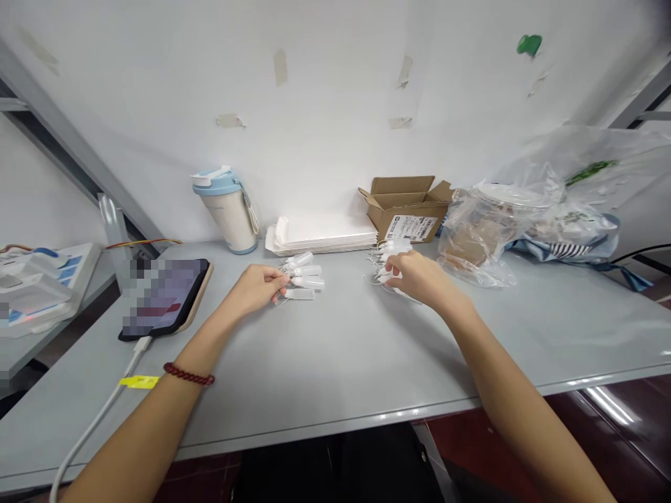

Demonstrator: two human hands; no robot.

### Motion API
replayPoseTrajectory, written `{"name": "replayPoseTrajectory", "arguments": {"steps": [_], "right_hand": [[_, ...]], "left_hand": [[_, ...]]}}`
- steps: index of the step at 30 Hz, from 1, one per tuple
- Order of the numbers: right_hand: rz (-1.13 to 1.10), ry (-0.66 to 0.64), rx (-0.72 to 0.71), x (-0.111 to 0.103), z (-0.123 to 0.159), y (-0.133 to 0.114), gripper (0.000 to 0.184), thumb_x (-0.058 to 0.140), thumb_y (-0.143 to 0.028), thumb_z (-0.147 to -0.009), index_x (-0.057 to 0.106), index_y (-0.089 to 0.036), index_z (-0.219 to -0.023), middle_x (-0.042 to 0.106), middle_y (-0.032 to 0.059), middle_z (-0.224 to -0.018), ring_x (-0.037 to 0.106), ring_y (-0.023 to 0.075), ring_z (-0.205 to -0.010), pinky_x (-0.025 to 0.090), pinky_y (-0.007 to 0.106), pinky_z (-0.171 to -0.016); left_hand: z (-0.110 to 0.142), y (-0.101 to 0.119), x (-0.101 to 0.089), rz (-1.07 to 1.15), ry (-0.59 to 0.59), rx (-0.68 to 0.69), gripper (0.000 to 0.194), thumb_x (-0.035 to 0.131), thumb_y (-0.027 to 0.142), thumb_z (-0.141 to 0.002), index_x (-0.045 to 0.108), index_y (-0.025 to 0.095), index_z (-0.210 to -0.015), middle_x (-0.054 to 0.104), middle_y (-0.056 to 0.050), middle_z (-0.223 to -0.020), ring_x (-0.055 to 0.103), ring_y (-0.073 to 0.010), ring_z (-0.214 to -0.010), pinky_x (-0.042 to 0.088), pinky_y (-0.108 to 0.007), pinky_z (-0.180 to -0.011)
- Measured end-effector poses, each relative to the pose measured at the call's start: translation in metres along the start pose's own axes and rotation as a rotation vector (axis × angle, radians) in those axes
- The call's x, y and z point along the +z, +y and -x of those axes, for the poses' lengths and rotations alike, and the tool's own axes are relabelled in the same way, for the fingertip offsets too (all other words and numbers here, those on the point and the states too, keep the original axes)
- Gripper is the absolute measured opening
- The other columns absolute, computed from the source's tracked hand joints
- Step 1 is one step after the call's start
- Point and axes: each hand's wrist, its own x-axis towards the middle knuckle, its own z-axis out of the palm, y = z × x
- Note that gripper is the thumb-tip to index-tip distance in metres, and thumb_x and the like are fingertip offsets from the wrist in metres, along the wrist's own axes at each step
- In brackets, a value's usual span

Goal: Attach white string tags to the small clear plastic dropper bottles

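Note:
My left hand [256,288] is closed in a pinch at the thin ends of several small translucent white tubes [308,282], which fan out to the right on the grey table. A flat white tag [300,295] with a string lies just below them. Over a second cluster of similar white pieces [393,246] with thin white strings, my right hand [416,278] reaches down with its fingers curled and closed. A white piece shows at those fingertips, but its exact kind is hard to make out.
Behind the hands are a stack of flat white cartons [330,234] and an open cardboard box [412,213]. A blue-lidded tumbler [228,213] stands left of them. A phone [165,297] with a charging cable [99,412] leans at the left. Plastic bags [477,237] sit at right.

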Motion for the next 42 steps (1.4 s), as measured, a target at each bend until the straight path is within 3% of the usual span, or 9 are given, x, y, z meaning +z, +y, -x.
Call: {"name": "replayPoseTrajectory", "arguments": {"steps": [3, 9, 11, 14, 17, 25, 30, 34, 42], "right_hand": [[0.034, -0.031, 0.01, -0.001, 0.001, -0.004, 0.02, 0.062, -0.02, -0.078, 0.064, -0.017, -0.098, 0.066, 0.009, -0.096, 0.055, 0.0245, -0.093, 0.034, 0.028, -0.061], [0.107, -0.055, 0.022, 0.002, 0.001, -0.01, 0.022, 0.059, -0.016, -0.078, 0.063, -0.016, -0.1, 0.065, 0.0118, -0.096, 0.056, 0.0258, -0.094, 0.033, 0.027, -0.059], [0.125, -0.06, 0.032, 0.004, 0.001, -0.011, 0.021, 0.058, -0.015, -0.079, 0.063, -0.016, -0.099, 0.065, 0.0135, -0.095, 0.057, 0.0253, -0.09, 0.032, 0.027, -0.058], [0.14, -0.064, 0.007, 0.006, 0.002, -0.014, 0.02, 0.056, -0.013, -0.08, 0.062, -0.015, -0.099, 0.064, 0.0147, -0.094, 0.057, 0.0263, -0.092, 0.034, 0.028, -0.059], [0.137, -0.076, -0.05, 0.007, 0.003, -0.015, 0.024, 0.054, -0.008, -0.079, 0.062, -0.014, -0.101, 0.065, 0.0141, -0.096, 0.054, 0.027, -0.098, 0.035, 0.028, -0.062], [0.099, -0.054, -0.089, 0.01, 0.0, -0.015, 0.023, 0.054, -0.009, -0.08, 0.061, -0.014, -0.101, 0.065, 0.0131, -0.099, 0.052, 0.0271, -0.101, 0.037, 0.029, -0.066], [0.126, -0.086, -0.053, 0.01, 0.002, -0.019, 0.026, 0.055, -0.009, -0.08, 0.061, -0.014, -0.104, 0.065, 0.0145, -0.098, 0.054, 0.0273, -0.099, 0.037, 0.03, -0.066], [0.115, -0.078, -0.103, 0.012, 0.003, -0.021, 0.025, 0.054, -0.005, -0.08, 0.062, -0.014, -0.102, 0.066, 0.0139, -0.096, 0.054, 0.0273, -0.099, 0.037, 0.03, -0.069], [-0.091, -0.029, -0.175, 0.018, -0.002, -0.018, 0.026, 0.061, -0.008, -0.075, 0.063, -0.015, -0.1, 0.063, 0.0105, -0.099, 0.054, 0.0243, -0.097, 0.04, 0.028, -0.073]], "left_hand": [[-0.002, -0.003, 0.001, -0.036, 0.023, -0.016, 0.026, 0.061, 0.036, -0.071, 0.061, 0.015, -0.055, 0.053, 0.001, -0.044, 0.046, -0.0118, -0.044, 0.036, -0.025, -0.049], [0.001, 0.0, 0.001, -0.058, 0.183, -0.018, 0.015, 0.061, 0.03, -0.07, 0.06, 0.015, -0.07, 0.064, -0.001, -0.059, 0.05, -0.0118, -0.045, 0.039, -0.026, -0.051], [0.005, 0.006, 0.001, -0.019, 0.115, 0.002, 0.018, 0.061, 0.033, -0.07, 0.059, 0.015, -0.07, 0.064, -0.002, -0.059, 0.051, -0.0116, -0.045, 0.038, -0.024, -0.047], [0.013, 0.013, 0.005, 0.018, -0.192, -0.002, 0.027, 0.057, 0.039, -0.074, 0.06, 0.014, -0.066, 0.065, -0.004, -0.061, 0.055, -0.0124, -0.045, 0.037, -0.023, -0.042], [0.017, 0.015, 0.012, -0.008, -0.353, -0.018, 0.03, 0.055, 0.041, -0.076, 0.063, 0.013, -0.07, 0.067, -0.006, -0.065, 0.057, -0.0133, -0.046, 0.038, -0.023, -0.04], [0.012, 0.005, 0.022, -0.006, -0.331, 0.043, 0.031, 0.055, 0.044, -0.076, 0.065, 0.014, -0.077, 0.065, -0.003, -0.067, 0.054, -0.0113, -0.048, 0.039, -0.022, -0.043], [0.012, 0.006, 0.021, -0.012, -0.324, 0.046, 0.031, 0.056, 0.044, -0.076, 0.062, 0.015, -0.071, 0.064, -0.003, -0.065, 0.053, -0.0112, -0.048, 0.038, -0.022, -0.044], [0.013, 0.008, 0.021, -0.027, -0.307, 0.057, 0.032, 0.056, 0.045, -0.076, 0.061, 0.016, -0.064, 0.063, -0.003, -0.063, 0.052, -0.0108, -0.047, 0.037, -0.022, -0.045], [0.015, 0.009, 0.023, -0.068, -0.306, 0.096, 0.03, 0.054, 0.042, -0.077, 0.061, 0.016, -0.064, 0.064, -0.001, -0.06, 0.05, -0.01, -0.043, 0.038, -0.024, -0.048]]}}
